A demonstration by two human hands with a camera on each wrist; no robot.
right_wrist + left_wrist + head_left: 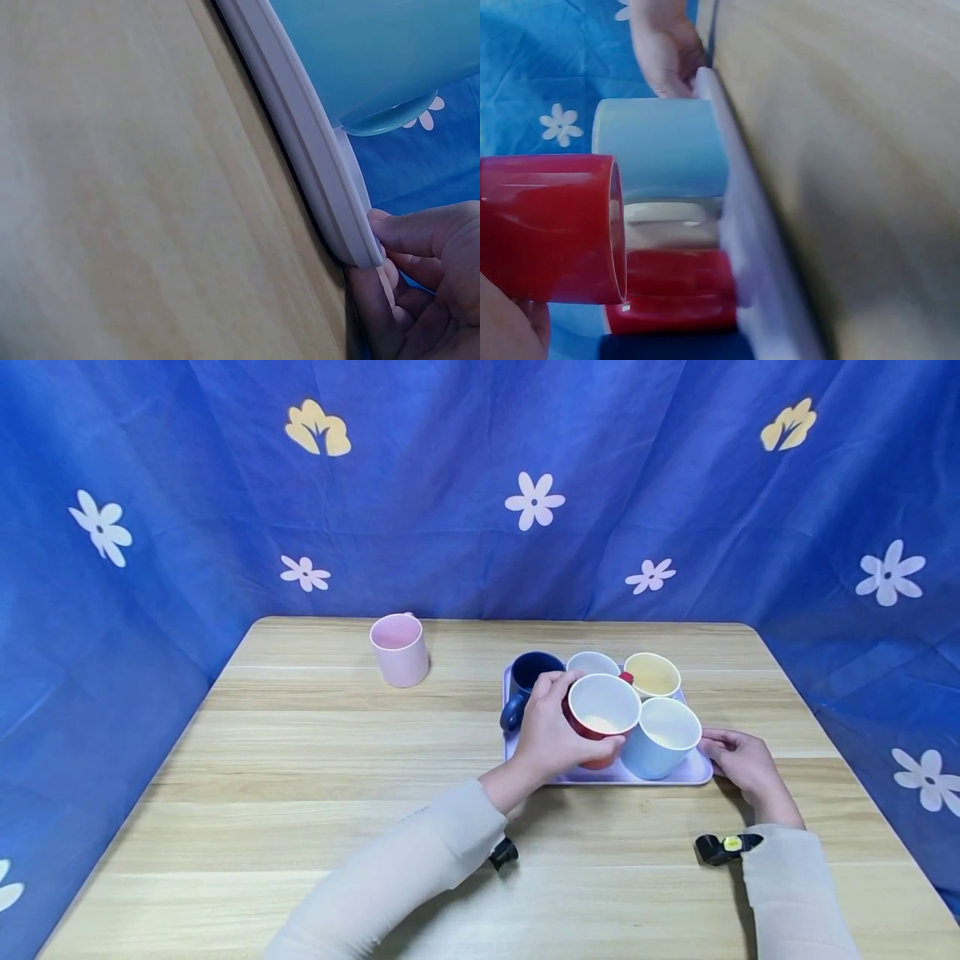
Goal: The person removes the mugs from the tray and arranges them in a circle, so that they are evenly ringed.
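Note:
My left hand (555,727) grips a red mug (547,229) with a white inside, holding it upright above the front of a lilac tray (686,774). The thumb lies along the mug's front. My right hand (742,764) pinches the tray at its right front corner, thumb (420,231) on the rim and fingers beneath. On the tray stand a light blue mug (656,747), a navy mug (517,681), a mug with a cream inside (652,675) and a white-lined mug (592,664) partly hidden. Another red mug (679,289) shows on the tray in the left wrist view.
A pink mug (400,652) stands apart on the wooden table (315,760), toward the back left. Blue flowered cloth (450,485) hangs behind the table and along its sides. Black wrist devices (720,847) sit by both sleeves.

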